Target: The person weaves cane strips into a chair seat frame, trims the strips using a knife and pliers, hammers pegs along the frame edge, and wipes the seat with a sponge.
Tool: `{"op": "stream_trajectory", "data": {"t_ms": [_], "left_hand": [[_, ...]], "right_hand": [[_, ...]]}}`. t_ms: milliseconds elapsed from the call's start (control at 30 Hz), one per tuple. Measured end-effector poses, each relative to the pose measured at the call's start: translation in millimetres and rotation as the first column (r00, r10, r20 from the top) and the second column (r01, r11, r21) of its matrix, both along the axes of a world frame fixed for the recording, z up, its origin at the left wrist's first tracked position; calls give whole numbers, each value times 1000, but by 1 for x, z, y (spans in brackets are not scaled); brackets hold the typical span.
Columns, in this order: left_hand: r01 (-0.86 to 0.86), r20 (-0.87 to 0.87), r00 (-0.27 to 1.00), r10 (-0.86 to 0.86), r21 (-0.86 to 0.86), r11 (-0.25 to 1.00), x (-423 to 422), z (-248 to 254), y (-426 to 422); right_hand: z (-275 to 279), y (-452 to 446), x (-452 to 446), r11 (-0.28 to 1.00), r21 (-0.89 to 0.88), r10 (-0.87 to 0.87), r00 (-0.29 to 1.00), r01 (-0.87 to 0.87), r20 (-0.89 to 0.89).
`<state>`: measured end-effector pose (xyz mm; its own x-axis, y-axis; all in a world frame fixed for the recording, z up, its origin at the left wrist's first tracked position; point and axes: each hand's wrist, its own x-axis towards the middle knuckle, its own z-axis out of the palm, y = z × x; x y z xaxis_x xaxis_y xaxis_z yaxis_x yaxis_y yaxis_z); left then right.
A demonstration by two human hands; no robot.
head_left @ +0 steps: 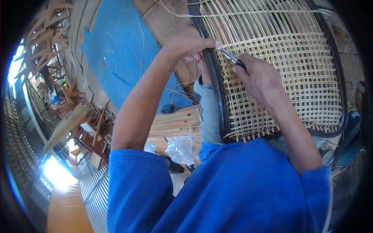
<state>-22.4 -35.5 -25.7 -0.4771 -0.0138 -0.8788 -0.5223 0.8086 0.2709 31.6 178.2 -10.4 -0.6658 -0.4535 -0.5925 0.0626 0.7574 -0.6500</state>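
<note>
A dark wooden frame (222, 105) with woven cane (299, 77) across it lies over my lap. The weave is dense in the lower part, and only lengthwise strands (256, 27) run across the upper part. My right hand (262, 75) grips a small hand tool (232, 58) with a narrow metal tip and a dark handle; its exact kind is unclear. Its tip touches or nearly touches the weave along the left rail. Beside it, my left hand (189, 43) holds that rail, thumb stretched over the edge onto the cane, fingers curled beside the frame.
A blue sheet (116, 50) strewn with cane scraps covers the floor at upper left. Crumpled clear plastic (180, 150) lies near my feet. Wooden chair parts (95, 134) and a bundle of thin strands (68, 124) stand left. A long loose strand (182, 15) sticks out past the frame.
</note>
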Motion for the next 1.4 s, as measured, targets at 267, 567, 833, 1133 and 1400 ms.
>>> {"op": "stream_trajectory", "data": {"t_ms": [267,567,833,1133,1400], "left_hand": [[73,28,997,-72,-63,995,-6,-6,-3],[46,113,993,-40,-57,997,-8,-15,-7],[112,80,991,-104,-98,989,-11,2,2],[152,7,988,-152,-71,986,-10,4,1],[138,29,990,-137,-45,989,-9,-10,-6]], "right_hand": [[-3,-5,7,999,35,9,998,-7,-61],[-14,-8,21,998,33,56,971,-50,-232],[-9,2,18,997,-63,23,980,-36,-200],[-2,-1,25,999,12,46,980,-45,-193],[-5,-9,35,999,40,10,979,-2,-204]]}}
